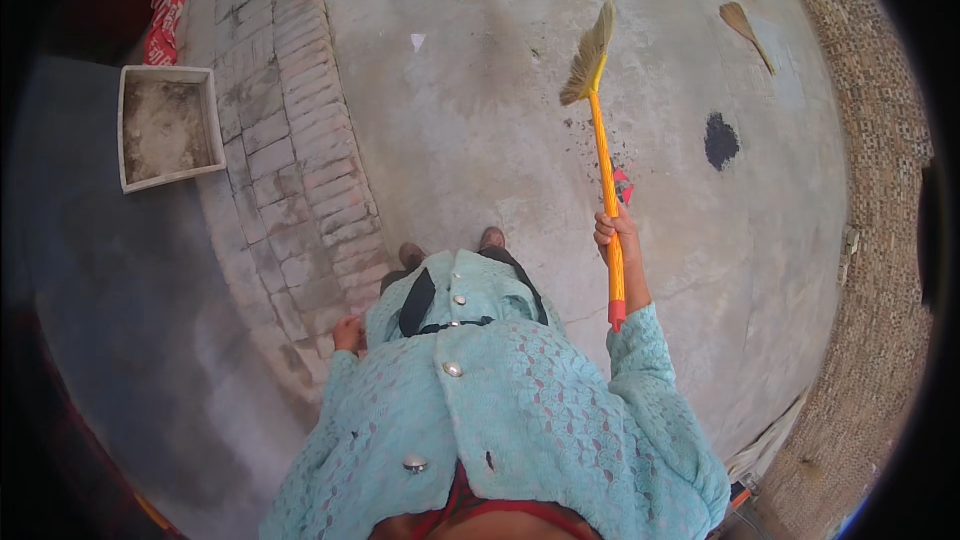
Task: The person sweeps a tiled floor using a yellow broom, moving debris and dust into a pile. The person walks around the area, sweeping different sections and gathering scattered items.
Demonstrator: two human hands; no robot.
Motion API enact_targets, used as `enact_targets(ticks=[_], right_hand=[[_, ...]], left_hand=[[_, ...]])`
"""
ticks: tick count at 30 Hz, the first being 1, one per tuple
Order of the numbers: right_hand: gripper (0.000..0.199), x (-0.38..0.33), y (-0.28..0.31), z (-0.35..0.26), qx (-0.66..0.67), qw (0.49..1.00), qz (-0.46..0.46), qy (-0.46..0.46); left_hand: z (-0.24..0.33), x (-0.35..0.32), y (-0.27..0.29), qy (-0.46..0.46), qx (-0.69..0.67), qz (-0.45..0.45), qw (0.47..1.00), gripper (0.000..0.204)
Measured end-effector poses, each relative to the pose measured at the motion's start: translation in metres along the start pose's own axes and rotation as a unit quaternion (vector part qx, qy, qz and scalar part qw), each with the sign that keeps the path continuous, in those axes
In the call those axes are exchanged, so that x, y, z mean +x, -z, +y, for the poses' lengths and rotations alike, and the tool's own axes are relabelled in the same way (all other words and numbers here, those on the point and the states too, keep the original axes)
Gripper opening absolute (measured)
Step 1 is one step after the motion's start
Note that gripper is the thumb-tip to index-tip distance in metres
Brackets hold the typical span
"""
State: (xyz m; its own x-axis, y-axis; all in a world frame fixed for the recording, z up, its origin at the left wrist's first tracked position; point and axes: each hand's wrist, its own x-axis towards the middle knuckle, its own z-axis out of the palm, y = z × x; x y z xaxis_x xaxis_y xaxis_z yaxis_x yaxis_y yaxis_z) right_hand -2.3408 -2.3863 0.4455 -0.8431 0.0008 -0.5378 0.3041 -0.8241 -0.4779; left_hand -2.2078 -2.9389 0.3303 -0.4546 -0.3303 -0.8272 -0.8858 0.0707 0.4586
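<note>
My right hand (617,230) is wrapped round the orange handle of a broom (605,160). The handle ends in a red cap close to my sleeve, and its yellow collar leads to tan bristles that fan out at the far end. Dark crumbs (615,152) are scattered on the concrete beside the handle. Just beyond my right hand is a small red and dark piece (624,186), partly covered by the handle and fingers. My left hand (347,333) hangs low at my side by the light blue knitted coat; its fingers are too small to make out.
A dark heap (720,141) lies on the concrete floor to the right, with a small hand broom (747,35) farther off. At the left, a brick strip (290,130) borders a pale-rimmed square box (172,130) and a red bag (166,15). Patterned paving (880,140) edges the right side.
</note>
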Motion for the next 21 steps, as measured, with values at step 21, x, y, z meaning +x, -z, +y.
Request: enact_targets(ticks=[21], right_hand=[[0.006, -0.006, 0.155, 0.091, 0.121, 0.977, 0.084, -0.153]], left_hand=[[0.023, -0.022, -0.01, -0.014, -0.02, 0.085, 0.996, 0.021]])
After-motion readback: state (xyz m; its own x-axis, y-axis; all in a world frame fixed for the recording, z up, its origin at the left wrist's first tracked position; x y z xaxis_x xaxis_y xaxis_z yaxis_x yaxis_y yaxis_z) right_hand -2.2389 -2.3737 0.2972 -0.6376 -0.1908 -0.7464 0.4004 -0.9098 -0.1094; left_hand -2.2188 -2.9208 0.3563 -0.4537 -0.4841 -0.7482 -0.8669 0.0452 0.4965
